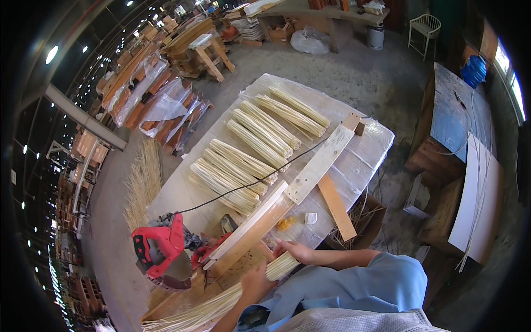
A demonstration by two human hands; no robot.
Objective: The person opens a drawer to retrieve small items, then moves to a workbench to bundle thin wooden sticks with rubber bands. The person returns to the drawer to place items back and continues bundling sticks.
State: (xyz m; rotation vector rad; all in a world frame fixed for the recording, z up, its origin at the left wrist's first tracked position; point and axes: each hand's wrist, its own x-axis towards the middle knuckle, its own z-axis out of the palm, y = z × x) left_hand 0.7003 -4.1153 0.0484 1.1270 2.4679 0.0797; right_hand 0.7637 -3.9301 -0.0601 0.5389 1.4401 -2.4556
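Observation:
A long bundle of pale rattan sticks [282,266] lies slantwise in front of my body, its longer part running to the lower left. My left hand [258,281] is closed around it partway along. Close to the bundle's right end, my right hand [297,252] is closed against its far side; the fingertips are partly hidden. A red miter saw [160,249] with a toothed blade stands left of my hands. Just beyond them runs a wooden fence board [249,224]. A small heap of yellow rubber bands [286,223] and a small white container [311,218] lie beyond my right hand.
Several tied stick bundles [238,171] lie in a row on the plastic-covered table [365,138]. A black cable [249,184] crosses them to the saw. Flat boards [321,160] lie at the right. A box of offcuts [365,221] stands below the table's right edge.

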